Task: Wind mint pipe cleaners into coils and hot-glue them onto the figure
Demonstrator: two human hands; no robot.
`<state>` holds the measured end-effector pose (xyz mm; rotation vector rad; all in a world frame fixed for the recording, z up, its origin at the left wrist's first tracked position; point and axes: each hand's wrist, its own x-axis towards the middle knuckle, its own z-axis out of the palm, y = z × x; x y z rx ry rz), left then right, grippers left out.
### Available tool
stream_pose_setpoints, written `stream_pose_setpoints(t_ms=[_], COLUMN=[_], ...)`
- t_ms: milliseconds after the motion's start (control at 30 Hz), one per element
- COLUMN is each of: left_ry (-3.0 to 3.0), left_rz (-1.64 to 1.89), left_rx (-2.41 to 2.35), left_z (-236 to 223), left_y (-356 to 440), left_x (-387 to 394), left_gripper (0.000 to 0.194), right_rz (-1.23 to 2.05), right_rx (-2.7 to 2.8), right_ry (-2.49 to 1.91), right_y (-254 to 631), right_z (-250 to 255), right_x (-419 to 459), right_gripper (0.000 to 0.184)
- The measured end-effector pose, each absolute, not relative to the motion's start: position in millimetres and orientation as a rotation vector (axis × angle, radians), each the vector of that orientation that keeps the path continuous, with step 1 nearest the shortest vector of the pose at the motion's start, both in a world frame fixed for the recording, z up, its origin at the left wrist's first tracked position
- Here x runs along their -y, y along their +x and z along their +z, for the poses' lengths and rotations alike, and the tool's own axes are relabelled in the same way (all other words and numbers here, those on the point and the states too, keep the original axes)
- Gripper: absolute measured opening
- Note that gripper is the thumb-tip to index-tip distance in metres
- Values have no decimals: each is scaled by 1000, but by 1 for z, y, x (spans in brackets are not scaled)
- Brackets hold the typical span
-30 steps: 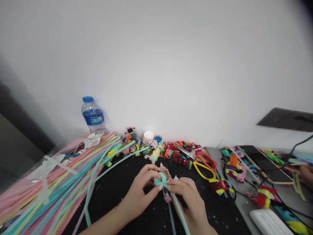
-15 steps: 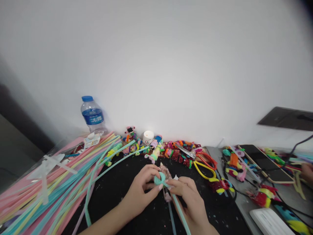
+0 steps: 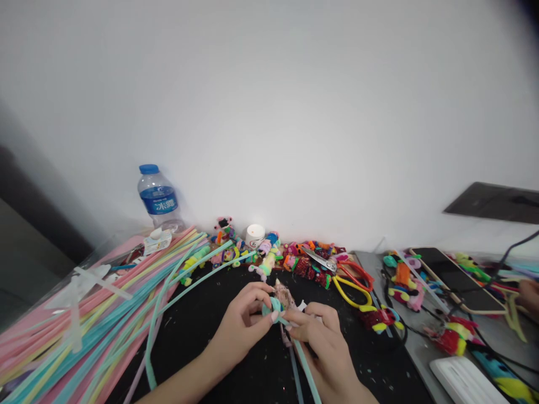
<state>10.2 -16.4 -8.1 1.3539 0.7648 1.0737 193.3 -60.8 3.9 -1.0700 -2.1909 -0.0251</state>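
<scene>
Between my hands is a mint-green pipe cleaner (image 3: pixel 307 367), its upper end wound into a small coil. My left hand (image 3: pixel 244 322) pinches the coil between thumb and fingers. My right hand (image 3: pixel 322 342) grips the same pipe cleaner just beside the coil, and its long tail hangs down toward the bottom edge. Behind the fingertips lies a pale pinkish bundle (image 3: pixel 285 294) on the black mat (image 3: pixel 236 370), partly hidden by my hands; I cannot make out what it is.
Pastel pipe cleaners (image 3: pixel 96 314) cover the left side, near a water bottle (image 3: pixel 159 196). Along the wall lie small fuzzy figures (image 3: pixel 269 258), a paper cup (image 3: pixel 255 236) and scissors (image 3: pixel 353 280). On the right are a phone (image 3: pixel 457 280), a white box (image 3: pixel 465 381) and another person's hand (image 3: pixel 528 297).
My left hand has shifted slightly left with the coil, which has turned a little. The pipe cleaner's tail has swung slightly left at the bottom.
</scene>
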Motion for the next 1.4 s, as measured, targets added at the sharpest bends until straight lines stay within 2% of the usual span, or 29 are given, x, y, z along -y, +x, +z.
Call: stream_pose_setpoints(t_ms=[633, 867, 1200, 1400], left_ry=[1345, 1369, 1376, 1404], left_rz=[1043, 1031, 975, 926], left_rx=[-760, -785, -708, -621], left_z=[-13, -9, -5, -9], left_y=[11, 10, 11, 12], left_x=[16, 16, 19, 22], left_gripper=[12, 12, 12, 19], right_rz=[79, 126, 190, 207], right_rx=[2087, 2030, 2011, 1958], right_ry=[-973, -1129, -1129, -1084], right_y=[188, 190, 193, 194], right_z=[6, 7, 7, 6], right_x=[60, 63, 63, 63], right_gripper=[24, 19, 18, 20])
